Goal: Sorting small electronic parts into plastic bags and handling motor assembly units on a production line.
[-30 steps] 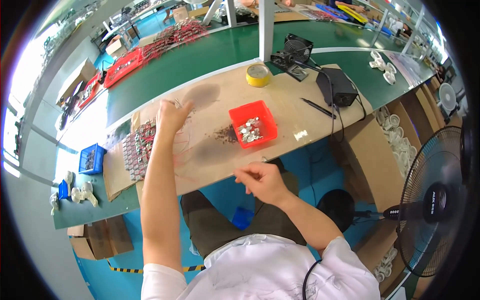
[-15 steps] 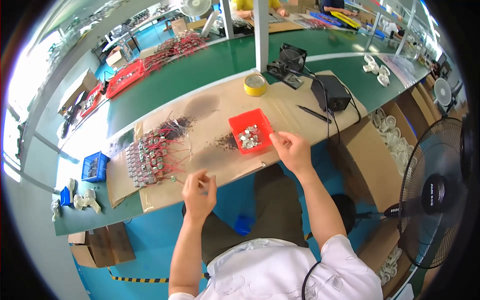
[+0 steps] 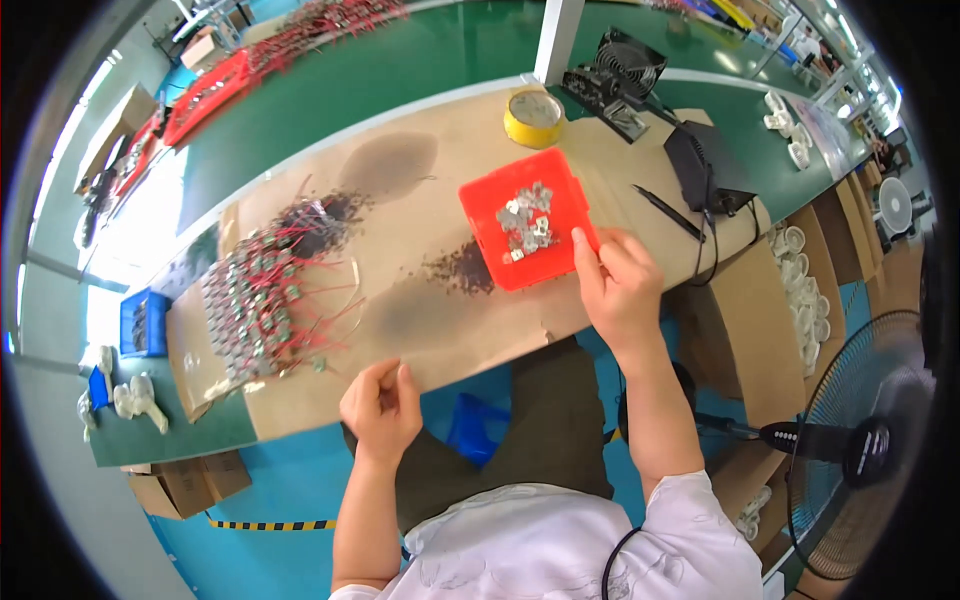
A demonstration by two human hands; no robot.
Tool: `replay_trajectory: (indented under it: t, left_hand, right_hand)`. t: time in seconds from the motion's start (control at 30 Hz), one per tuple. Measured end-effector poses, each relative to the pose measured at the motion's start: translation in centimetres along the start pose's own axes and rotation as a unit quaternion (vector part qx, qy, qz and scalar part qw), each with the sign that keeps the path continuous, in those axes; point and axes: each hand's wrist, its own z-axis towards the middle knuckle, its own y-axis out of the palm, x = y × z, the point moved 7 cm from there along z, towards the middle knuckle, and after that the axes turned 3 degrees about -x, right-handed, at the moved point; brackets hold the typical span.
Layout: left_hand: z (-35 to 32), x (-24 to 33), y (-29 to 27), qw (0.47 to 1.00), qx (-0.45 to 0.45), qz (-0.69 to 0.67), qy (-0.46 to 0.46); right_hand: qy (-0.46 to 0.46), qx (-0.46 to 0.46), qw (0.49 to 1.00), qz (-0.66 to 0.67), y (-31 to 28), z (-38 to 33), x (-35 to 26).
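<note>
My right hand [image 3: 622, 290] grips the near right rim of a red plastic tray [image 3: 482, 205], thumb along its edge. The tray is tilted, and small silvery metal pieces [image 3: 525, 222] lie bunched on its bottom. My left hand [image 3: 384, 412] is at the front edge of the bench, fingers curled in toward the thumb; whether something small sits between them is hidden. Beyond it, to the left, lies a dense batch of small parts with red wires [image 3: 255, 305], laid out in rows.
A yellow tape roll [image 3: 533, 117], a small black fan [image 3: 632, 62], a black pen-shaped tool [image 3: 668, 212] and a black box with cables [image 3: 700, 165] stand behind the tray. Dark grains [image 3: 462, 268] lie on the cardboard. A blue bin [image 3: 145, 325] is left; a large fan [image 3: 860, 450] stands right.
My right hand has taken hold of the red tray and tipped it; the metal pieces have shifted inside. My left hand's fingers have curled in more. The view has tilted down.
</note>
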Motion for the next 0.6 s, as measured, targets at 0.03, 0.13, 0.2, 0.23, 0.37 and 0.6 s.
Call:
replay_trajectory:
  t: [0.03,0.13,0.2,0.23,0.37,0.6]
  left_hand:
    - [-0.3,0.4,-0.7,1.0,-0.011,0.018,-0.008]
    - [0.0,1.2,-1.6,0.997,-0.036,0.069,0.007]
    - [0.1,2.2,-1.9,0.992,-0.046,0.113,0.027]
    - [-0.2,2.4,-1.9,0.991,-0.061,0.117,0.021]
    - [-0.2,3.2,-2.3,0.988,-0.085,0.125,0.01]
    - [-0.3,1.0,-1.5,0.977,-0.125,0.023,-0.169]
  right_hand:
    - [0.012,-0.008,1.0,-0.001,0.3,0.4,-0.1]
    - [0.002,-0.009,1.0,0.02,1.6,3.4,-0.1]
    - [-0.051,-0.008,0.998,0.024,2.3,5.8,-0.5]
    - [-0.033,-0.022,0.999,0.029,2.7,6.3,-0.2]
    - [0.008,-0.064,0.997,0.046,3.4,8.6,-0.7]
    - [0.021,-0.041,0.998,0.049,-0.5,12.0,-4.3]
